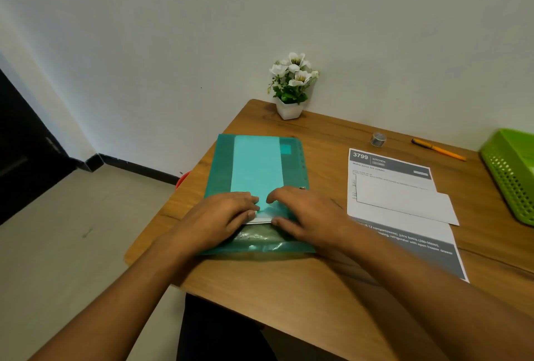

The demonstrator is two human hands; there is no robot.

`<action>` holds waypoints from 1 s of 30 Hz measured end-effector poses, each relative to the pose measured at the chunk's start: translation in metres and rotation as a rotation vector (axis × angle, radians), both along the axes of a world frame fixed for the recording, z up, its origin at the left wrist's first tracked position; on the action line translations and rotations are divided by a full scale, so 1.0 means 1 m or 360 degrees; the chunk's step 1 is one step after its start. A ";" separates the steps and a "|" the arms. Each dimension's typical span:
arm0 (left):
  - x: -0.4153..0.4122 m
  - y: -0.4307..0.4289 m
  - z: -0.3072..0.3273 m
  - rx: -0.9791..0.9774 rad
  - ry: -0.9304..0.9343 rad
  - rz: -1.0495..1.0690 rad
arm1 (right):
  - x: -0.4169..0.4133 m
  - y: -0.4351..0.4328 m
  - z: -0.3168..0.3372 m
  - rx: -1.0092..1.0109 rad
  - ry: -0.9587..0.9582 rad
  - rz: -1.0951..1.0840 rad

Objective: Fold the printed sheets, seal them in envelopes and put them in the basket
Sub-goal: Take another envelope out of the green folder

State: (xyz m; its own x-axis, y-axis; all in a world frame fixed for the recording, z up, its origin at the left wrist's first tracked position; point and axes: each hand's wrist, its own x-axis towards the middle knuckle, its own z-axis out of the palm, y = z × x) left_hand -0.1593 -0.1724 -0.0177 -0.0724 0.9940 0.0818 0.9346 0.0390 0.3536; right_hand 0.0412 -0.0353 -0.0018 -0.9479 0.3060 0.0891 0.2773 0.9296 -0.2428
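L hand [225, 216] & R hand [306, 213], fingers curled, each pinch the white printed sheets [261, 220] at mouth of translucent green plastic folder [219, 170] by wooden table [318, 288] left edge. Risk: uneven tug could crease sheets or slide folder off.

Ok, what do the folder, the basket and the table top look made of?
Folder: translucent teal plastic, glossy; paper shows through it and its near end glints. Basket: bright green moulded plastic, going by its perforated walls. Table top: wood grain, matt; solid wood or laminate cannot be told.
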 end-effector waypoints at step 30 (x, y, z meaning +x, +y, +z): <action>-0.005 0.009 0.000 -0.0071 -0.0225 0.0137 | 0.014 0.011 0.033 -0.1095 0.0298 -0.0200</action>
